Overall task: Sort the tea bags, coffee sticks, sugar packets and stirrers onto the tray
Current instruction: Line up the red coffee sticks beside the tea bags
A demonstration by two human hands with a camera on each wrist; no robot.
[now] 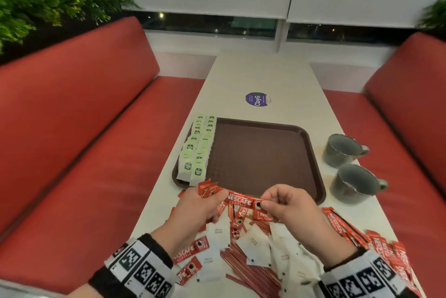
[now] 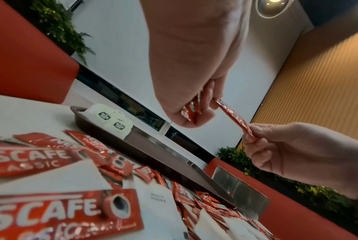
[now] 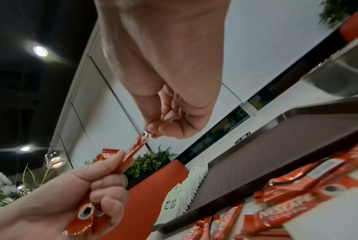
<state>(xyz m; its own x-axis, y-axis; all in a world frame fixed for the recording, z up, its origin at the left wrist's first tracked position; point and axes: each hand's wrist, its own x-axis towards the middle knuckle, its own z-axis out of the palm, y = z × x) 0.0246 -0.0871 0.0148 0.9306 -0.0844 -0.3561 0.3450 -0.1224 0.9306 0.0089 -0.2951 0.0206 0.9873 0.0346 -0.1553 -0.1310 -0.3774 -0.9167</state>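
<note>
Head view gives us a long white surface (image 1: 263, 73) running between 2 red padded benches (image 1: 79, 114). We see a brown rectangular plastic tray (image 1: 263, 160) lying near the middle of the surface. 2 rows of green-and-white paper tea bags (image 1: 196, 150) stand packed along the tray's left edge; the remainder of the tray floor shows bare brown.

Our left hand (image 1: 200, 208) has its fingers curled round a small bundle of red foil coffee sticks (image 1: 207, 189), with their ends poking out above the fist. Our right hand (image 1: 287, 203) pinches the right end of 1 more red Nescafe coffee stick (image 1: 241, 200) between thumb and forefinger. That stick stretches level between both hands, just above the tray's near edge, and its left end meets the left hand's fingers. From the left wrist view we see the same stick (image 2: 233, 118) held clear of the surface.

Below our hands, at the near end of the surface, lies a mixed heap: loose red coffee sticks (image 1: 386, 244), white paper sugar packets (image 1: 255, 242) and thin red-striped stirrers (image 1: 246, 266), overlapping one another.

2 grey ceramic mugs (image 1: 347, 167) lie tipped on their sides at the right edge of the surface, beside the tray. A round purple sticker (image 1: 257, 99) sits beyond the tray's far edge.
</note>
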